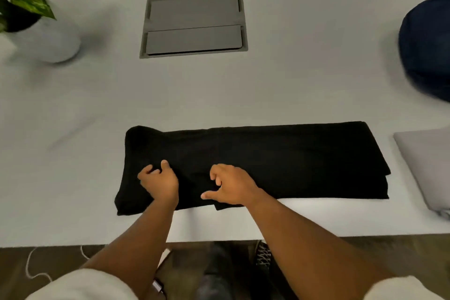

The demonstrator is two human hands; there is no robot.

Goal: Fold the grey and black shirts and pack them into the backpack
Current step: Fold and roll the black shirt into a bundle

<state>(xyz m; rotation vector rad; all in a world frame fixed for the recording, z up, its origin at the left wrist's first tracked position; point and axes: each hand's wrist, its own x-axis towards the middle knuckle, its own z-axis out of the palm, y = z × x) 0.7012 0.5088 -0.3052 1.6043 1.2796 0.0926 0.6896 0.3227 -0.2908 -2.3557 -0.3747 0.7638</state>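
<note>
The black shirt [280, 158] lies folded into a long strip across the near part of the white table [304, 85]. Both my hands are over its left part. My left hand [158, 181] has its fingers loosely curled above the cloth, and no fabric is bunched or lifted in it. My right hand [230, 185] sits just to the right of it, fingers loosely curled and thumb pointing left, near the shirt's front edge. The grey shirt [423, 165] lies folded at the right edge. The dark blue backpack [426, 48] stands at the far right, partly cut off.
A potted plant in a white pot [46, 39] stands at the back left. A grey cable hatch [194, 24] is set into the table's middle. The table's front edge runs just below the shirt, with floor, shoes and a white cord beneath.
</note>
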